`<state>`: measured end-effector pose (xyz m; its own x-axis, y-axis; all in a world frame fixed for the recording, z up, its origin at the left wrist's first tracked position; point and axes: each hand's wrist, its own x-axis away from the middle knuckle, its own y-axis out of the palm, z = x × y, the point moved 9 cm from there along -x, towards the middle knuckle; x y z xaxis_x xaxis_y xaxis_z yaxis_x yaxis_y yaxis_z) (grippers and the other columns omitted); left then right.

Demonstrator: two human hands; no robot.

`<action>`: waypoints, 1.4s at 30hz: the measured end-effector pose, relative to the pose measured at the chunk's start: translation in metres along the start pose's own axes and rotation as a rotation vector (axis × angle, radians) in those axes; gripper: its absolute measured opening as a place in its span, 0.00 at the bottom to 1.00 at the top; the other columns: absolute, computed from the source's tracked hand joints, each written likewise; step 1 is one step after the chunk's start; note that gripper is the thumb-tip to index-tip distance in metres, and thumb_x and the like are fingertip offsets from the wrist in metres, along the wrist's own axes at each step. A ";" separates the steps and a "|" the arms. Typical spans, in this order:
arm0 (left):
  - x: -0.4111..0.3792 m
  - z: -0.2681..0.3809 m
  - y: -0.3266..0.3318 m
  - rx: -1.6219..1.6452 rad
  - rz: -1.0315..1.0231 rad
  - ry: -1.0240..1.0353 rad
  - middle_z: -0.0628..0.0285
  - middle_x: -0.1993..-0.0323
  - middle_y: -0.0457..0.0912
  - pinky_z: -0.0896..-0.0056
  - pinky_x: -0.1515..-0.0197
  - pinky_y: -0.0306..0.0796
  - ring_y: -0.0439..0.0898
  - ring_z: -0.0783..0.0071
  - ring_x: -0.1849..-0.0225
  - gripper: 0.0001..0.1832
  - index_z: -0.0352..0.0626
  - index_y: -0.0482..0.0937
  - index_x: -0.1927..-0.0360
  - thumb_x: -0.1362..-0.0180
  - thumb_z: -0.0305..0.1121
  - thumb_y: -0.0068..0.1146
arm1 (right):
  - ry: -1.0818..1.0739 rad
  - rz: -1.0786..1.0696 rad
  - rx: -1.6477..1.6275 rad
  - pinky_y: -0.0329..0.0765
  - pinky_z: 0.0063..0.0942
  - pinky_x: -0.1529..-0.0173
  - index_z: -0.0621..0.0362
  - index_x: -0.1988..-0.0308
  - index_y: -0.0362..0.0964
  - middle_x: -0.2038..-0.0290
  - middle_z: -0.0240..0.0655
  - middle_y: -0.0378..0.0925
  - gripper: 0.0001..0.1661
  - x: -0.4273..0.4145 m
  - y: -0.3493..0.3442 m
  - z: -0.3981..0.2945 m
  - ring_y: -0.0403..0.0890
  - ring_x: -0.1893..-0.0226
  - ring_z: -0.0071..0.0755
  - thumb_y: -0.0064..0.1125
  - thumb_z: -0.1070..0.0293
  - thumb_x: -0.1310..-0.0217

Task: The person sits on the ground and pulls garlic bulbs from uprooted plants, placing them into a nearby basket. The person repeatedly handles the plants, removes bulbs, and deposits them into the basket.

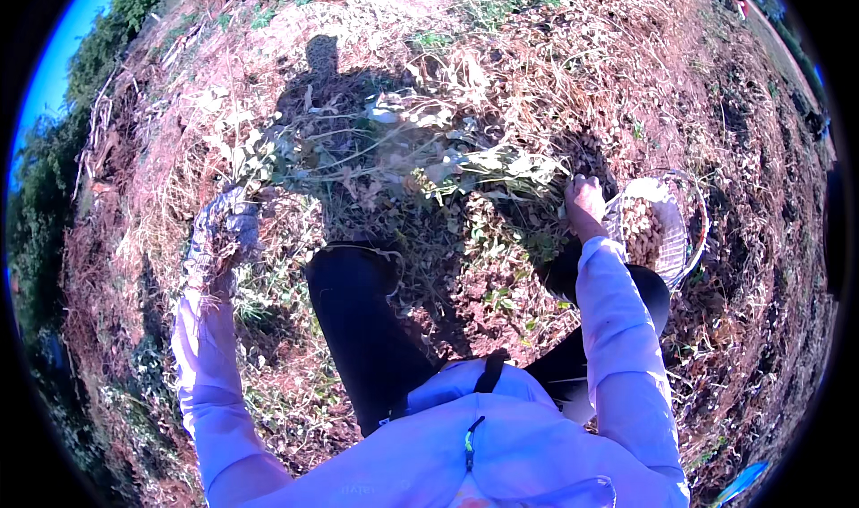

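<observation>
My left hand [230, 223], in a patterned grey glove, is closed around a bunch of plant stems. Pale leaves [258, 156] stick out beyond its fingers, and dry roots [218, 253] hang over the wrist. My bare right hand [584, 203] reaches down at the right end of a heap of uprooted leafy plants [496, 166]. Its fingertips are bent towards the stems and ground there; whether they grip anything is hidden. Just right of that hand, a round openwork basket [698, 233] with a pale lining holds a pile of unshelled peanuts [642, 229].
Dry vines and leaf litter [751, 293] cover the soil on all sides. My dark-trousered knee [352, 273] is bent before me, left of bare reddish soil [480, 307]. Green trees [47, 166] line the left rim. A blue object [741, 482] lies at the lower right.
</observation>
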<state>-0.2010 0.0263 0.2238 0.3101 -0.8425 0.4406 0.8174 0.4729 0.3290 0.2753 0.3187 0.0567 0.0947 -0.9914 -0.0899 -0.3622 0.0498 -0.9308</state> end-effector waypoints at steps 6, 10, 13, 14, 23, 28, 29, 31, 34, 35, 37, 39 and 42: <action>0.016 0.028 -0.135 -0.431 0.280 0.166 0.69 0.81 0.70 0.78 0.84 0.63 0.68 0.81 0.85 0.10 0.40 0.72 0.59 0.42 0.32 0.47 | -0.005 0.000 0.099 0.75 0.45 0.61 0.57 0.64 0.72 0.69 0.48 0.77 0.19 -0.030 -0.012 0.027 0.79 0.67 0.52 0.40 0.56 0.42; 0.077 0.055 -0.229 -0.662 0.497 0.292 0.69 0.81 0.71 0.78 0.84 0.63 0.69 0.80 0.85 0.09 0.40 0.72 0.61 0.43 0.32 0.48 | 0.015 -0.031 0.425 0.75 0.40 0.67 0.57 0.67 0.77 0.70 0.45 0.78 0.16 -0.077 0.009 0.116 0.81 0.68 0.47 0.48 0.57 0.44; 0.152 0.060 -0.307 -0.721 0.677 0.278 0.68 0.81 0.72 0.78 0.84 0.64 0.70 0.80 0.85 0.09 0.40 0.73 0.62 0.44 0.31 0.49 | -0.021 -0.008 0.650 0.79 0.35 0.65 0.56 0.69 0.78 0.68 0.40 0.80 0.13 -0.043 -0.067 0.072 0.82 0.66 0.38 0.46 0.66 0.42; 0.159 0.052 -0.313 -0.668 0.724 0.228 0.68 0.83 0.72 0.77 0.85 0.64 0.70 0.79 0.86 0.09 0.40 0.73 0.62 0.46 0.31 0.51 | 0.056 0.022 0.617 0.79 0.35 0.65 0.56 0.69 0.78 0.68 0.41 0.80 0.14 -0.046 -0.070 0.087 0.82 0.66 0.38 0.45 0.66 0.42; 0.318 -0.090 -0.475 -0.546 1.507 -0.289 0.62 0.83 0.75 0.69 0.76 0.72 0.77 0.67 0.80 0.06 0.46 0.76 0.76 0.50 0.36 0.53 | 0.007 0.194 0.106 0.75 0.43 0.64 0.60 0.69 0.75 0.70 0.48 0.78 0.20 -0.069 -0.064 0.095 0.80 0.67 0.51 0.43 0.56 0.41; 0.378 -0.117 -0.460 -1.305 1.323 -0.553 0.60 0.65 0.81 0.69 0.63 0.72 0.79 0.68 0.65 0.14 0.41 0.79 0.63 0.47 0.39 0.53 | -0.010 0.297 0.437 0.73 0.39 0.69 0.55 0.65 0.68 0.70 0.41 0.73 0.10 -0.087 -0.052 0.160 0.77 0.70 0.46 0.44 0.63 0.42; 0.339 -0.153 -0.457 -0.760 1.430 -0.398 0.59 0.67 0.82 0.71 0.62 0.70 0.78 0.69 0.67 0.18 0.36 0.79 0.60 0.48 0.41 0.55 | -0.118 0.419 0.734 0.72 0.38 0.71 0.55 0.63 0.65 0.70 0.40 0.68 0.07 -0.098 -0.059 0.200 0.74 0.71 0.45 0.43 0.70 0.44; 0.419 -0.166 -0.457 -0.741 1.588 -0.548 0.57 0.60 0.78 0.69 0.57 0.69 0.75 0.66 0.60 0.28 0.34 0.73 0.54 0.50 0.49 0.55 | -0.321 0.301 0.446 0.72 0.37 0.73 0.55 0.64 0.65 0.71 0.41 0.67 0.06 -0.083 -0.014 0.102 0.74 0.74 0.44 0.44 0.70 0.45; 0.426 -0.179 -0.479 -1.307 1.377 -1.083 0.52 0.49 0.73 0.67 0.48 0.66 0.70 0.60 0.48 0.43 0.31 0.65 0.45 0.52 0.60 0.55 | -0.588 0.316 0.327 0.73 0.36 0.74 0.55 0.66 0.66 0.72 0.41 0.67 0.05 -0.041 -0.031 -0.001 0.74 0.76 0.43 0.44 0.70 0.46; 0.477 -0.162 -0.495 -1.341 1.624 -0.767 0.46 0.53 0.76 0.62 0.51 0.68 0.75 0.57 0.52 0.47 0.30 0.66 0.46 0.54 0.67 0.51 | -0.693 0.332 0.258 0.73 0.36 0.74 0.55 0.67 0.66 0.72 0.41 0.67 0.05 -0.019 -0.020 -0.050 0.74 0.76 0.44 0.45 0.69 0.46; 0.388 -0.151 -0.472 -1.159 1.744 -0.231 0.45 0.50 0.72 0.62 0.49 0.65 0.72 0.54 0.49 0.43 0.29 0.64 0.45 0.57 0.52 0.64 | -0.683 0.191 0.217 0.74 0.36 0.74 0.56 0.67 0.66 0.72 0.41 0.67 0.06 0.003 -0.035 -0.075 0.75 0.77 0.44 0.46 0.68 0.47; 0.260 -0.114 -0.398 -0.616 1.266 0.408 0.57 0.56 0.74 0.71 0.51 0.65 0.72 0.69 0.57 0.31 0.34 0.65 0.44 0.49 0.37 0.61 | -0.758 0.241 0.251 0.74 0.38 0.74 0.57 0.68 0.66 0.75 0.43 0.69 0.08 0.040 -0.064 -0.105 0.76 0.76 0.46 0.48 0.64 0.44; 0.131 -0.051 -0.111 -0.215 0.607 0.512 0.60 0.59 0.75 0.74 0.61 0.73 0.77 0.74 0.62 0.23 0.39 0.65 0.43 0.42 0.30 0.52 | -0.480 -0.003 -0.111 0.74 0.40 0.72 0.61 0.71 0.65 0.79 0.47 0.74 0.18 0.062 -0.069 -0.122 0.77 0.75 0.51 0.50 0.55 0.41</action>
<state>-0.2257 -0.1498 0.2024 0.8686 -0.4941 0.0376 0.4953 0.8681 -0.0337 0.1932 0.2388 0.1584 0.5030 -0.8227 -0.2651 -0.4552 0.0085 -0.8903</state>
